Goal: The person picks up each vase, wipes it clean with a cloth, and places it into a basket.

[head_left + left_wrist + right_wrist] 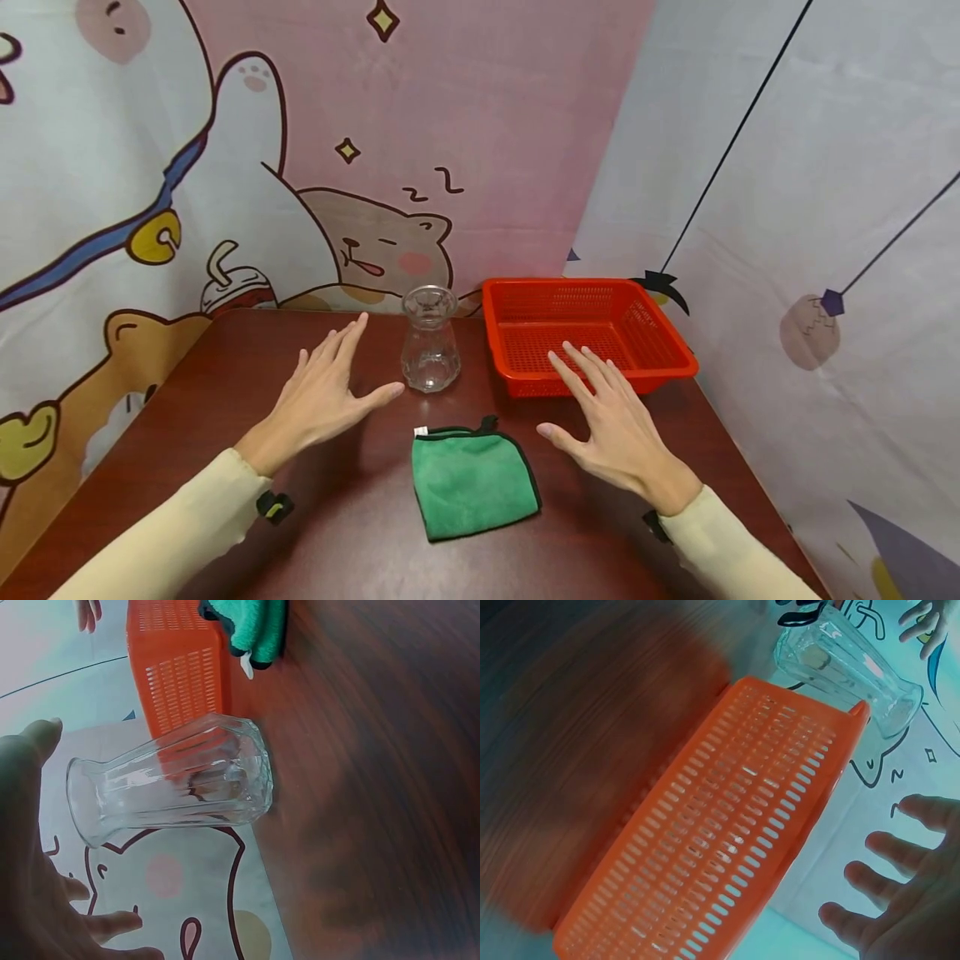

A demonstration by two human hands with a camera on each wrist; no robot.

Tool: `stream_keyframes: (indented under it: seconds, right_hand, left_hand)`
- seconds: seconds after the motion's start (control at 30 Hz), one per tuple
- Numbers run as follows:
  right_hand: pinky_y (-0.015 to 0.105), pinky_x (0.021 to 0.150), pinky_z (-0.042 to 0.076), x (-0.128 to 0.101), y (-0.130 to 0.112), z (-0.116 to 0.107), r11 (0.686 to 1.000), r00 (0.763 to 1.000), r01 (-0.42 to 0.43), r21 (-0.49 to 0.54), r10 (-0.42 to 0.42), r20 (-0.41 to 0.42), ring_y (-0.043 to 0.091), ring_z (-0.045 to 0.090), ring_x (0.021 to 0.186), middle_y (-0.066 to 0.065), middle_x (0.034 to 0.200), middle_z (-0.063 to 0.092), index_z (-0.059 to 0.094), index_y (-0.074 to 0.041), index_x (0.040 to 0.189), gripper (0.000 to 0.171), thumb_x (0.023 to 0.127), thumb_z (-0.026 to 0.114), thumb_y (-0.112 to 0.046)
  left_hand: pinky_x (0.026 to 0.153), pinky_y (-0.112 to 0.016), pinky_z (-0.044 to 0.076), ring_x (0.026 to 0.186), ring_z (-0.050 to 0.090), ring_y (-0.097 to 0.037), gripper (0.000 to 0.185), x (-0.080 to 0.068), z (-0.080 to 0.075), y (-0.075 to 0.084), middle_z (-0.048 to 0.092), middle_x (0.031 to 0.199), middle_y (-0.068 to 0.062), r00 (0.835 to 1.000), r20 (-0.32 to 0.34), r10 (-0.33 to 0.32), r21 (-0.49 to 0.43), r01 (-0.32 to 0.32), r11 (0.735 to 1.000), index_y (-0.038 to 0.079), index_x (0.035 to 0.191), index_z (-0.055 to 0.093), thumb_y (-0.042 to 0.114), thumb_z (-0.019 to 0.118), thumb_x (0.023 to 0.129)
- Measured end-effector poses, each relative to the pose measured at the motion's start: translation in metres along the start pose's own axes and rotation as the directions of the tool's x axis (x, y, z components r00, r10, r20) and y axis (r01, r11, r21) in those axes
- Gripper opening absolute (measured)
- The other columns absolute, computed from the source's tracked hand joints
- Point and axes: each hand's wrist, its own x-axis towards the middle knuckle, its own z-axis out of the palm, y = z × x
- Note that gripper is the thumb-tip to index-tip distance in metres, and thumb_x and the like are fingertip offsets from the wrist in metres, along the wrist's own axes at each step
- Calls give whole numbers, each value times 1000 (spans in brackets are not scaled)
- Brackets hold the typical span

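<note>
A clear glass vase (431, 350) with a flared rim stands upright toward the back of the table. My left hand (322, 396) hovers to its left with fingers spread and nothing in them; in the left wrist view the vase (180, 780) shows just beyond that hand's thumb and fingers. On the right, my right hand (611, 425) is held in the air, fingers apart, overlapping the front of a red plastic basket (517, 385) in the head view. Between the hands and nearer to me lies a folded green cloth (474, 485) with black edging and a small white tag.
The dark reddish-brown table (360, 533) reaches back to a cartoon-printed curtain (517, 125), which also runs along the right side. Slotted walls of the basket (712, 825) fill much of the right wrist view.
</note>
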Motion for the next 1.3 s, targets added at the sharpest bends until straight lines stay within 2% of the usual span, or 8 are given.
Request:
stream_keyframes:
  seconds: [0.13, 0.2, 0.3, 0.4, 0.8, 1.3]
  right_hand:
    - [73, 139, 33, 1, -2, 2, 1000, 1000, 15, 14, -15, -7, 45, 35, 176, 7, 192, 35, 28, -35, 187, 105, 102, 78, -69]
    - [73, 139, 33, 2, -4, 2, 1000, 1000, 22, 21, -21, -13, 44, 35, 176, 7, 192, 36, 29, -34, 187, 104, 102, 79, -67]
    - [73, 139, 34, 3, -6, 3, 999, 999, 35, 25, -34, -24, 43, 35, 176, 7, 191, 37, 31, -32, 186, 104, 101, 80, -66]
    - [72, 140, 33, 5, -8, 4, 999, 999, 45, 28, -44, -29, 42, 36, 176, 6, 191, 37, 32, -31, 186, 103, 102, 80, -65]
    - [72, 137, 39, 9, -16, 9, 994, 993, 106, 26, -104, -63, 42, 44, 172, 9, 187, 45, 40, -26, 183, 100, 101, 83, -63]
    - [68, 141, 37, 11, -28, 10, 990, 992, 128, 58, -127, -24, 39, 43, 174, 5, 190, 41, 33, -32, 186, 99, 104, 79, -65]
  left_hand:
    - [140, -85, 15, 178, 30, -49, 124, 5, 1, 3, 31, 192, -21, 1000, -12, -7, -33, 7, 999, 35, 189, 5, 91, 68, 98]
    - [137, -86, 24, 175, 35, -51, 124, 6, 2, 6, 33, 191, -20, 1000, -21, -13, -44, 13, 999, 38, 189, 3, 92, 67, 98]
    - [125, -89, 40, 170, 41, -54, 122, 9, 2, 8, 34, 190, -19, 999, -35, -26, -56, 24, 998, 43, 188, 0, 93, 65, 98]
    - [113, -90, 50, 167, 45, -53, 119, 12, 3, 10, 34, 190, -18, 998, -45, -32, -67, 29, 997, 46, 187, 0, 92, 65, 99]
    - [109, -87, 54, 167, 48, -46, 115, 24, 5, 13, 36, 189, -16, 997, -72, -10, -127, 1, 992, 47, 187, 3, 87, 68, 101]
    - [106, -78, 61, 161, 56, -44, 113, 47, 11, 14, 46, 183, -15, 989, -144, 39, -173, -64, 983, 44, 188, 12, 78, 76, 102]
